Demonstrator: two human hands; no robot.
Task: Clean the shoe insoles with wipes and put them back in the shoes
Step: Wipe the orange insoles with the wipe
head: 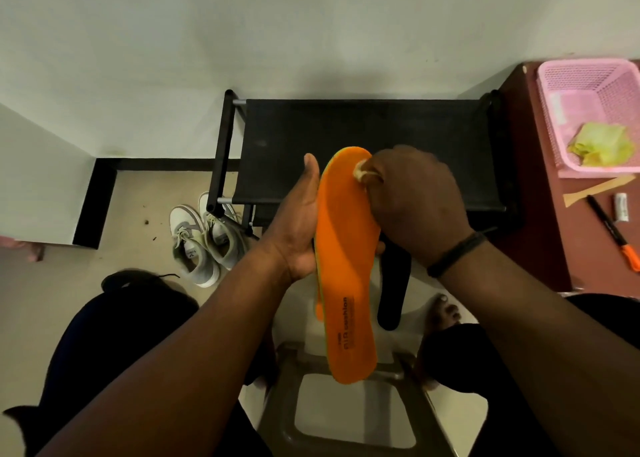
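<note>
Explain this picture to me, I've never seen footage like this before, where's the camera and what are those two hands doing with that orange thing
There is no machine here. The single picture comes from a wide-angle camera worn on a person's head, looking forward and down, so the two arms reaching in from the bottom are that person's own.

The left hand holds an orange insole along its edge. The right hand has a small wipe in its grip and presses it against the insole's toe end.

Behind the hands stands a black shoe rack, and a pair of grey sneakers sits on the floor to its left. A dark insole-shaped piece shows just below the right hand. On the maroon table at the right are a pink basket holding something yellow-green, a wooden stick and an orange-capped marker.
</note>
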